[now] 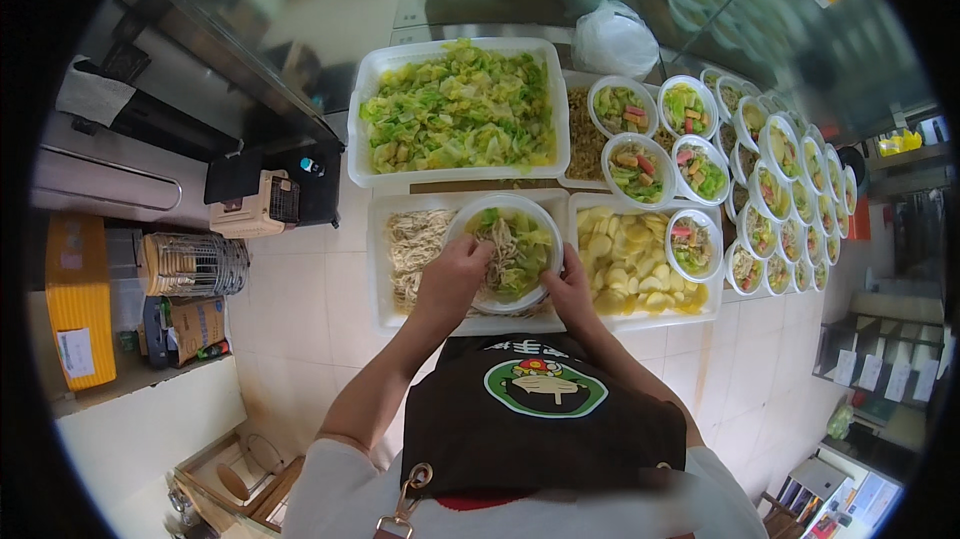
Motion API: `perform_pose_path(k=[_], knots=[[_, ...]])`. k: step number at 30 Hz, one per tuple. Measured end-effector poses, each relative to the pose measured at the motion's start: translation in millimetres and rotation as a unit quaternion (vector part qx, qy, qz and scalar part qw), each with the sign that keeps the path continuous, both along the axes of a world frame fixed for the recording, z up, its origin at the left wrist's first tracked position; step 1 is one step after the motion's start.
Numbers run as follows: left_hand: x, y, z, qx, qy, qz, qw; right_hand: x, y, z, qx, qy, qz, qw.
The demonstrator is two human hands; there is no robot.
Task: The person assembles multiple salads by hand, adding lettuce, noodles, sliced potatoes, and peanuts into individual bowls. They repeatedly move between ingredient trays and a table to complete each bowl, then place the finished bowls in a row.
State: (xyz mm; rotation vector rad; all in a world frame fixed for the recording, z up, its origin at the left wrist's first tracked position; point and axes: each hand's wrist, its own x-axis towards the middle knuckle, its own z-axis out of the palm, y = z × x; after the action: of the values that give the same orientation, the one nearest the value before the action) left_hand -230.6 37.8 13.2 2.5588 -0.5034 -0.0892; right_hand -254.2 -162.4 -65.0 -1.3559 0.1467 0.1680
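A round white plastic bowl [510,296] with chopped lettuce [535,244] in it is held over a white tray. My right hand [570,289] grips its rim at the right, thumb up along the edge. The curled fingers of my left hand [465,269] are inside the bowl's left side, closed at pale thin strips [495,239] that lie on the lettuce. My palm hides part of what they hold. More such strips fill the tray [380,284] beneath, whose right part the bowl covers.
Behind stands a white basket [360,154] of chopped lettuce. To the right, a tray of potato slices [635,264] has a filled bowl [692,244] on it. Further right, filled bowls [780,146] stand in crowded, overlapping rows. A plastic bag [615,39] sits at the back.
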Motion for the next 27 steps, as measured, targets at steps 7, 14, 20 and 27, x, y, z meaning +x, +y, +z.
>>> perform_pose_path(k=[7,14,20,27], knots=[[17.4,19.8,53.7,-0.256,0.060,0.004,0.965,-4.8,-6.4,1.5,0.017,0.004,-0.030,0.999],[9.9,48.5,98.5,-0.585,0.075,0.011,0.808,-2.6,-20.7,-3.9,0.017,0.015,-0.043,0.999],[-7.0,65.4,68.3,-0.553,0.075,0.162,0.814,5.5,-44.5,-0.1,0.043,0.022,-0.022,0.999],[-40.1,67.7,-90.9,-0.051,0.004,0.181,0.982,24.3,-42.6,-16.3,0.012,-0.013,0.087,0.996]])
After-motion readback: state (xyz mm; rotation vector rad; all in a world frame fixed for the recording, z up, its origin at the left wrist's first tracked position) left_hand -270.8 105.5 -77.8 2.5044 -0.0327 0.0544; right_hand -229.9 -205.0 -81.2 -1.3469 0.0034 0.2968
